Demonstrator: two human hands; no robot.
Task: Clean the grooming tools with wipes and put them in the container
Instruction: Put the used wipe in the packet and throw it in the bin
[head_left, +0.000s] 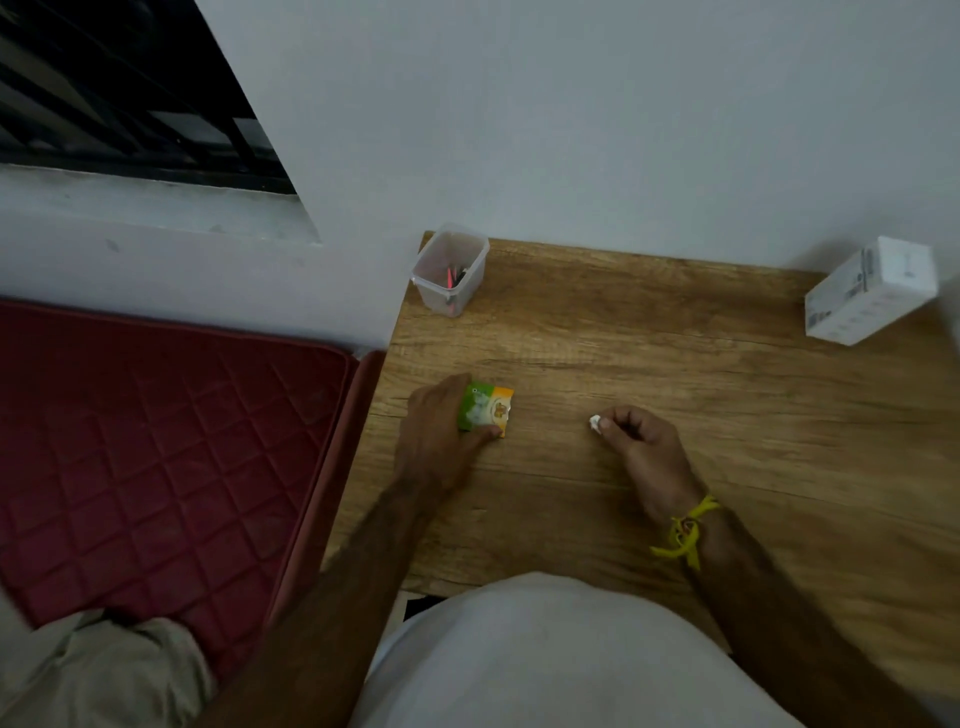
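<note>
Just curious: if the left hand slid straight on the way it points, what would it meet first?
The left hand already touches the green-and-orange wipe packet. Beyond lies bare wooden table; the clear plastic container probably sits left of that line.

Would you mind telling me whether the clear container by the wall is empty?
Not empty: the lidless container stands upright with slim tools, one red, leaning inside.

My count on the wooden table (675, 364): six things and two hands.

I see one clear container (451, 270) holding a few tools I cannot count, one green-and-orange wipe packet (488, 410), one small white wad (595, 423), one white box (868, 291), one yellow wrist thread (684, 530), one red quilted mat (156, 441), and two hands: left hand (436, 436), right hand (644, 447).
</note>
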